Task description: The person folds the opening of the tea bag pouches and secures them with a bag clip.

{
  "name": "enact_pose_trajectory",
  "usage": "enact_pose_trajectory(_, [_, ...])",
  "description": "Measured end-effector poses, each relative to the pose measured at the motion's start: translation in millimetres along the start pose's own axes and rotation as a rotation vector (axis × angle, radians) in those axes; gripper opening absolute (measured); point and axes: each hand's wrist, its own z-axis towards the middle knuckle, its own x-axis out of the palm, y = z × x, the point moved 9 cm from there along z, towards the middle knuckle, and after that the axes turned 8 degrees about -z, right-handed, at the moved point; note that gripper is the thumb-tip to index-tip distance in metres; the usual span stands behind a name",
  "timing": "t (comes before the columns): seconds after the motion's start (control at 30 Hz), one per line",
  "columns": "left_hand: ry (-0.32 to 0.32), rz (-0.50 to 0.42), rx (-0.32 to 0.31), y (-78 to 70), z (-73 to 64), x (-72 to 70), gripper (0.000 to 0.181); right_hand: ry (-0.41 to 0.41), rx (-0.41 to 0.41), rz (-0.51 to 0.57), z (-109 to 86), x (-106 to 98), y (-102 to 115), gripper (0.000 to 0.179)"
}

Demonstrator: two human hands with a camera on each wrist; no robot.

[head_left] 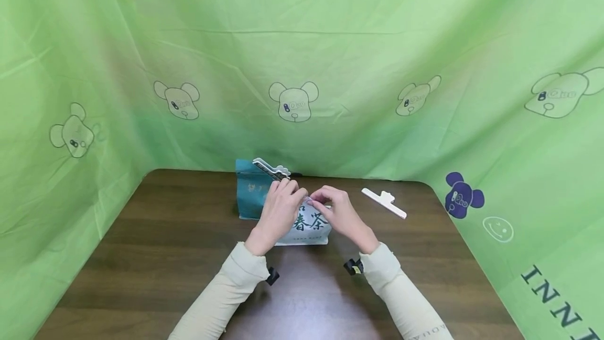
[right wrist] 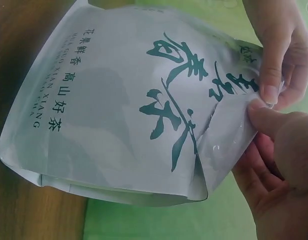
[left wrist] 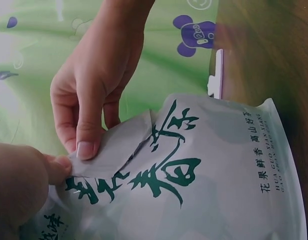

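A white tea bag (head_left: 309,227) with large green characters stands on the table between both hands. Its top edge is folded over at a slant, and the folded flap (left wrist: 116,145) shows in the left wrist view. My left hand (head_left: 280,210) pinches the top of the bag on its left side, thumb in front. Close beside it, my right hand (head_left: 341,213) pinches the flap between thumb and fingers. In the right wrist view the two thumbs nearly meet at the fold, over the printed front (right wrist: 119,110).
Behind the left hand stands a teal bag (head_left: 247,193), with a pale clip (head_left: 272,168) at its top. A white long-jawed clip (head_left: 384,203) lies at the right on the brown wooden table (head_left: 155,256). Green cloth (head_left: 292,41) hangs around the table's back and sides.
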Motion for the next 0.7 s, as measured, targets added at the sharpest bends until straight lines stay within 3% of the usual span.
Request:
enact_pose_trajectory(0.4, [-0.030, 0.108, -0.048, -4.3, -4.2, 1.9, 0.008, 0.021, -0.040, 0.046, 1.4, 2.2, -3.6, 0.013])
enact_pose_trajectory(0.63, [-0.048, 0.105, -0.034, -4.0, -5.9, 3.1, 0.009, 0.017, 0.034, 0.102, -0.6, 4.0, -13.1, 0.008])
enact_pose_trajectory(0.7, [-0.044, 0.099, -0.037, -3.2, -5.3, 3.2, 0.008, 0.025, 0.032, 0.112, 1.0, 0.3, -4.4, 0.008])
